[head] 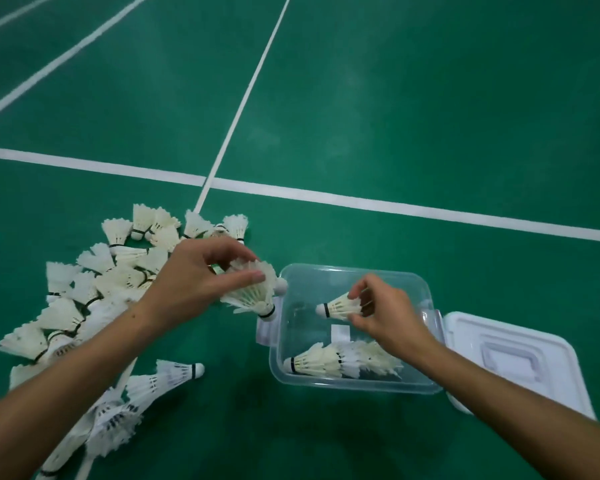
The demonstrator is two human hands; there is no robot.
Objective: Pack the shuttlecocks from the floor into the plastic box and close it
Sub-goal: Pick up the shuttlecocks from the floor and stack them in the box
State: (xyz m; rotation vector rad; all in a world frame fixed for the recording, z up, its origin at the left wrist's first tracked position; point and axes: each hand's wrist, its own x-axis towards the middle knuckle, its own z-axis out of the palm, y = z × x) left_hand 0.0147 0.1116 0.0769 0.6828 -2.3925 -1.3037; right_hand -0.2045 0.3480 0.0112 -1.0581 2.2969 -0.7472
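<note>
My right hand (378, 315) pinches one white feathered shuttlecock (340, 306) over the clear plastic box (426, 384); left hand (194, 285) grips a nested bunch (253, 291) at its left rim. Featherlight, crushable skirts; I hold lightly.

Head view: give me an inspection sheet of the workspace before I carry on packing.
Surface: green court floor with white lines.
Job's things: clear plastic box open, a nested row of shuttlecocks inside; loose pile of shuttlecocks on the floor to its left; white lid lying beside the box on its right.
Clutter: nothing seen.
Grippers: left hand grips a bunch of shuttlecocks at the box's left edge; right hand pinches one shuttlecock over the box.
Cables: nothing seen.
Surroundings: only court floor in view.
</note>
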